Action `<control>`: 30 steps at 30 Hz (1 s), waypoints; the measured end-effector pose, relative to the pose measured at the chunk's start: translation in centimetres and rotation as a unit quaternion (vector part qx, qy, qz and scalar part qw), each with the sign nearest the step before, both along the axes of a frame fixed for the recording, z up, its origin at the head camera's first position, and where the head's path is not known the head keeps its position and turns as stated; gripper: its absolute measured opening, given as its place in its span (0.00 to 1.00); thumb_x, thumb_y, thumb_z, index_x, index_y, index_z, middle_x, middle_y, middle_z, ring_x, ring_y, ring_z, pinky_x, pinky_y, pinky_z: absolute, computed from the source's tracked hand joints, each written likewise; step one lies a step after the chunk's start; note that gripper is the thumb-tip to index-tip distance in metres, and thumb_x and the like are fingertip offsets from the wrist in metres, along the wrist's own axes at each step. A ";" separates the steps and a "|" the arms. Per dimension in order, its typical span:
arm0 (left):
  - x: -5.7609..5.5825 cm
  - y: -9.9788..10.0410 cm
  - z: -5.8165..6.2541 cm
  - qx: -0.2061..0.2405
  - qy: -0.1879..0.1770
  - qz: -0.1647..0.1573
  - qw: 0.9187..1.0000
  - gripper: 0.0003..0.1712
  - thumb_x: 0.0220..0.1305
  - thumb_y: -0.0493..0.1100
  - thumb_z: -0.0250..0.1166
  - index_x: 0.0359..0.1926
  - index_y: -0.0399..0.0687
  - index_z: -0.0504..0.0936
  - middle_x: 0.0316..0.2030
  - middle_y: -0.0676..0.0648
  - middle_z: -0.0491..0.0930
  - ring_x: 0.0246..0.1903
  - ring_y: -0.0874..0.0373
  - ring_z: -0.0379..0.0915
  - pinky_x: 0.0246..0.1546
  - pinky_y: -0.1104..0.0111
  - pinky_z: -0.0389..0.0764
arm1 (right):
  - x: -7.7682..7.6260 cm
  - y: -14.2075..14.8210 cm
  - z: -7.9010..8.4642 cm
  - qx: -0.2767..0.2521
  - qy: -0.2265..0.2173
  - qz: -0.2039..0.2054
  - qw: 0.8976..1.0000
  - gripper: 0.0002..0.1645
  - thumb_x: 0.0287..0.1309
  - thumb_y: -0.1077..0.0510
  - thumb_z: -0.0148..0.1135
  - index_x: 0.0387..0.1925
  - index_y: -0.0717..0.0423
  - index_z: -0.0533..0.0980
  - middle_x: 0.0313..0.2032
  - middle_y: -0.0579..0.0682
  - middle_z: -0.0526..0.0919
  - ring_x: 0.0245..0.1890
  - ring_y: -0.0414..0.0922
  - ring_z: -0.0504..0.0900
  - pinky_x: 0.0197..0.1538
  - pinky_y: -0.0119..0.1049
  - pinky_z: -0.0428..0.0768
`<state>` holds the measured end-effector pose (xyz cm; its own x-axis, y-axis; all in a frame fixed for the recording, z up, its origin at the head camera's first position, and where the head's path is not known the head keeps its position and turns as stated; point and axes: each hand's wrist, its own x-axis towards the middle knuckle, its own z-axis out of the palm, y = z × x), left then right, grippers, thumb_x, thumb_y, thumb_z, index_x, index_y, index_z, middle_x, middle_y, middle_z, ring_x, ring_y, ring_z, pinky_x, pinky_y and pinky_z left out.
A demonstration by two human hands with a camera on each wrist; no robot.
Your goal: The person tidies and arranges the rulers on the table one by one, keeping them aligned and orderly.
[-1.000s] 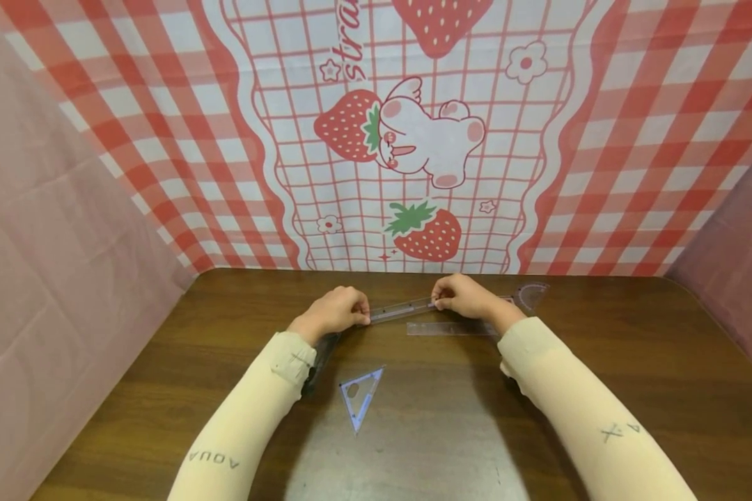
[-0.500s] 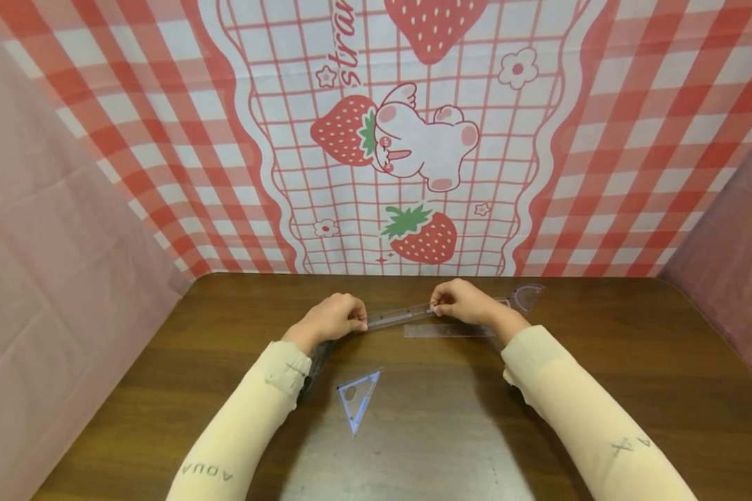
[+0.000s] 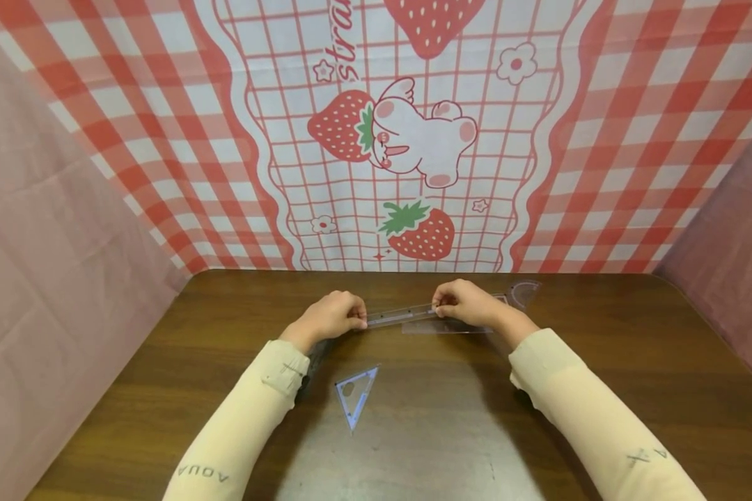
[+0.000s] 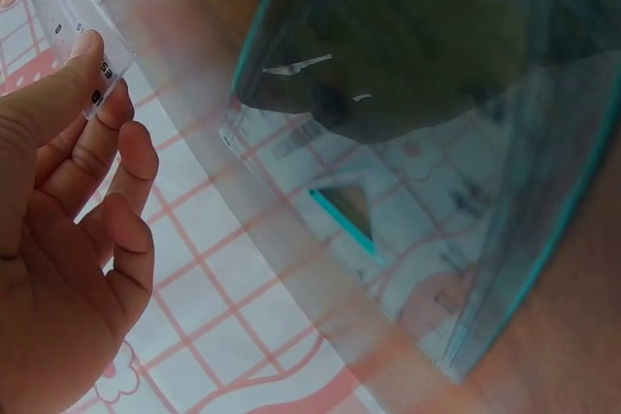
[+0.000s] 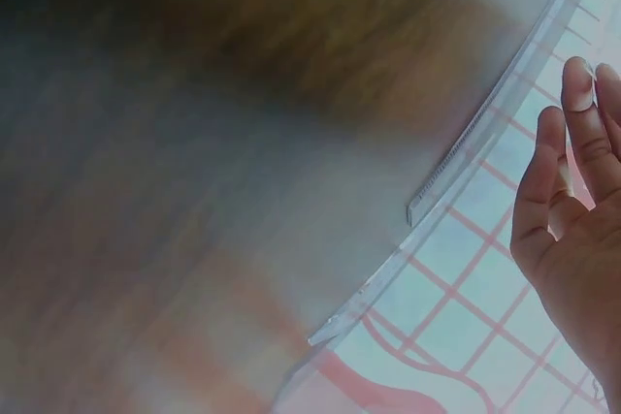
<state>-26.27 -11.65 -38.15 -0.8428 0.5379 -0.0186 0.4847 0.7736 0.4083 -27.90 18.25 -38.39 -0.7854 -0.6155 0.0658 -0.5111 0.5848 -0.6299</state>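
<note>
My left hand [image 3: 335, 316] pinches the left end of a clear ruler [image 3: 391, 318] between thumb and fingers; the left wrist view shows the ruler's numbered end [image 4: 102, 70] under the thumb. At the ruler's other end, my right hand [image 3: 466, 304] pinches it with thumb and fingertips. The ruler slants slightly upward to the right, near the back of the table. A second clear ruler [image 3: 423, 327] lies just in front, partly overlapped by the held one and the right hand. Beside my left wrist is a see-through, teal-edged set square [image 4: 342, 220], mostly hidden by the sleeve in the head view.
On the brown wooden table [image 3: 570, 417], a small blue-edged set square [image 3: 365, 396] lies nearer, left of centre. A clear protractor [image 3: 523, 293] lies behind the right wrist. A strawberry-patterned cloth [image 3: 413, 139] hangs along the back edge, with pink cloth [image 3: 50, 209] at the left side.
Both hands have come slightly nearer with the held ruler, which now overlaps the second ruler more in the head view. The grips stay the same. The view has shifted a little.
</note>
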 end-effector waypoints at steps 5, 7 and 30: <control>0.2 0.1 0.1 -0.002 0.005 -0.002 1.000 0.05 0.64 0.44 0.68 0.33 0.48 0.84 0.25 0.53 0.80 0.24 0.64 0.69 0.28 0.71 0.73 | 0.2 0.2 0.2 0.006 0.001 0.001 1.000 0.03 0.63 0.66 0.62 0.33 0.64 0.79 0.31 0.52 0.85 0.34 0.40 0.80 0.44 0.38 0.81; 0.3 0.1 0.2 -0.003 0.006 -0.002 1.000 0.05 0.64 0.44 0.68 0.33 0.49 0.84 0.25 0.54 0.80 0.24 0.63 0.69 0.28 0.71 0.73 | 0.4 0.3 0.2 0.007 -0.001 0.002 1.000 0.03 0.63 0.66 0.63 0.33 0.64 0.79 0.31 0.52 0.85 0.34 0.40 0.80 0.43 0.38 0.81; 1.3 0.9 0.5 0.019 0.010 -0.022 1.000 0.04 0.64 0.43 0.68 0.35 0.48 0.85 0.30 0.53 0.84 0.26 0.64 0.72 0.31 0.71 0.76 | 2.0 2.0 0.2 0.002 -0.030 0.003 1.000 0.03 0.62 0.65 0.64 0.35 0.62 0.79 0.32 0.49 0.84 0.34 0.38 0.77 0.39 0.32 0.78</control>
